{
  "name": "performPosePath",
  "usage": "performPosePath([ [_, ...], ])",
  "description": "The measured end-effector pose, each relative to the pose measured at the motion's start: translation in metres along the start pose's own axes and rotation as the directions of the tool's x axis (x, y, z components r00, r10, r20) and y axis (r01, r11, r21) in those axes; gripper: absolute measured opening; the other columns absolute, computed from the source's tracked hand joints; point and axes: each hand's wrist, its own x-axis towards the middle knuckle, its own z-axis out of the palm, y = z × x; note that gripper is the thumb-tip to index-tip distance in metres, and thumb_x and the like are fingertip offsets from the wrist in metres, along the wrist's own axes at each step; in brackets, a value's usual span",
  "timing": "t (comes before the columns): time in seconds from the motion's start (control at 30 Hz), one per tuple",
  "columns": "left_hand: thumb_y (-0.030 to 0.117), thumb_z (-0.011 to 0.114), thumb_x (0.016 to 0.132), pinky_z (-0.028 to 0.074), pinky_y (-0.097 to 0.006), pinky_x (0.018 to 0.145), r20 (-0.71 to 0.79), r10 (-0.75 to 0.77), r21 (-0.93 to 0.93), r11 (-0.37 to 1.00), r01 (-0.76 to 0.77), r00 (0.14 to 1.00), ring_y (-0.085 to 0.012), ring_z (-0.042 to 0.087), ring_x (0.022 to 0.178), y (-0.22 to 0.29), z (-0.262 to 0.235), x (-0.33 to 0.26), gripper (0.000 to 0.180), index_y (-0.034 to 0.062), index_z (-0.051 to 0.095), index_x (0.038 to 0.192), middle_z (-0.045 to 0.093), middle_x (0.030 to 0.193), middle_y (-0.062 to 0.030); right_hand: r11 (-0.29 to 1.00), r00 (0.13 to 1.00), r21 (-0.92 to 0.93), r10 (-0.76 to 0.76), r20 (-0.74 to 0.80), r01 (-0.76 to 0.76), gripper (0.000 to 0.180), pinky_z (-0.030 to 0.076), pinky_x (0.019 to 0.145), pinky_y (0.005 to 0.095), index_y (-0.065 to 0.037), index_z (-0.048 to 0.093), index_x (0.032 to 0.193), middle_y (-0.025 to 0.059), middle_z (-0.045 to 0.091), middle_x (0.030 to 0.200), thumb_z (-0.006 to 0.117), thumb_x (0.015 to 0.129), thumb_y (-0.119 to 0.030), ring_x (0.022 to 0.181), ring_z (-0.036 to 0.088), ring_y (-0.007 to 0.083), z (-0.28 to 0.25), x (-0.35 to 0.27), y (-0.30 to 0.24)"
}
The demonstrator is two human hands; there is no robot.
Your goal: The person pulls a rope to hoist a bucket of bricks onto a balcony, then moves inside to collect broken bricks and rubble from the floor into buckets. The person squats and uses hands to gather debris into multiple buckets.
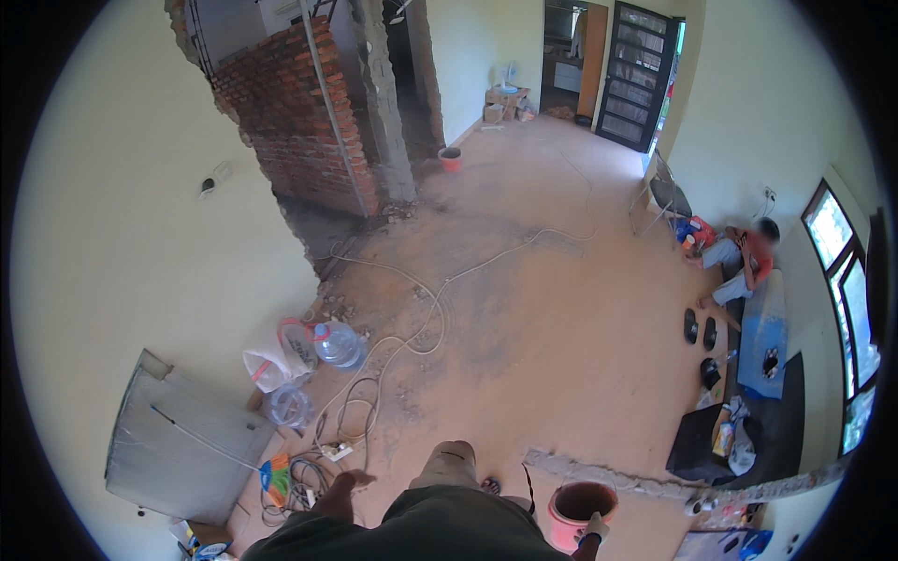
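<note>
While the right fingers (596, 524) grip the pink bucket (561, 531) beside a rough ridge (613, 474), the left fingers (361, 479) splay over broad floor (561, 346).

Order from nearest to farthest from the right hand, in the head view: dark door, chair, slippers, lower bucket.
1. Lower bucket: at the right hand.
2. Slippers: floor, right side.
3. Chair: beyond, right wall.
4. Dark door: far end.

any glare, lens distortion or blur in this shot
Head view: daylight washes out the window panes at right; fisheye distortion bows straight edges, leaving black corners; the seated person has a blurred head, while the pinkish bucket at the right hand is recognisable.
</note>
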Motion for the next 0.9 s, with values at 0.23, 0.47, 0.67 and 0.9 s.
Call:
performPosePath([
  [0.23, 0.048, 0.055, 0.102, 0.053, -0.043, 0.101, 0.193, -0.147, -0.041, 0.987, 0.157, 0.97, -0.0263, 0.065, 0.121, 0.108, -0.066, 0.051, 0.053, 0.0059, 0.066, 0.133, 0.07, 0.129, -0.0115, 0.957, 0.966, -0.141, -0.258, -0.024, 0.253, 0.056, 0.058, 0.043, 0.0421, 0.016, 0.066, 0.111, 0.0234, 0.072, 0.079, 0.07, 0.09, -0.035, 0.057, 0.072, 0.0312, 0.087, 0.045, -0.242],
  [0.47, 0.048, 0.048, 0.102, 0.046, -0.051, 0.107, -0.223, 0.666, 0.545, 0.691, -0.475, 0.712, -0.0411, 0.061, 0.127, 0.5, -0.287, 0.153, 0.054, 0.0073, 0.07, 0.129, 0.066, 0.13, -0.0258, 0.986, 0.996, -0.151, -0.075, -0.043, 0.068, 0.049, 0.062, 0.049, 0.0444, 0.013, 0.066, 0.113, 0.0228, 0.072, 0.081, 0.065, 0.089, -0.029, 0.059, 0.073, 0.0318, 0.184, 0.04, -0.393],
  [0.67, 0.032, 0.051, 0.102, 0.052, -0.044, 0.092, -0.211, 0.962, 0.272, 0.227, -0.935, 0.172, -0.042, 0.066, 0.109, 0.92, -0.367, -0.053, 0.04, -0.0024, 0.069, 0.113, 0.071, 0.117, -0.0244, 0.955, 0.982, -0.287, 0.018, -0.189, -0.073, 0.051, 0.062, 0.058, 0.0488, 0.008, 0.065, 0.122, 0.0247, 0.073, 0.094, 0.068, 0.086, -0.027, 0.068, 0.074, 0.0347, 0.227, 0.05, -0.507],
  [0.9, 0.036, 0.048, 0.104, 0.051, -0.045, 0.099, -0.144, 0.926, 0.49, 0.372, -0.788, 0.348, -0.0381, 0.066, 0.118, 0.982, -0.455, 0.028, 0.046, 0.0022, 0.069, 0.126, 0.07, 0.124, -0.0223, 0.853, 0.994, -0.523, -0.06, -0.096, 0.001, 0.053, 0.063, 0.062, 0.0451, 0.004, 0.064, 0.127, 0.0196, 0.074, 0.103, 0.07, 0.088, -0.032, 0.075, 0.075, 0.0311, 0.374, 0.103, -0.676],
])
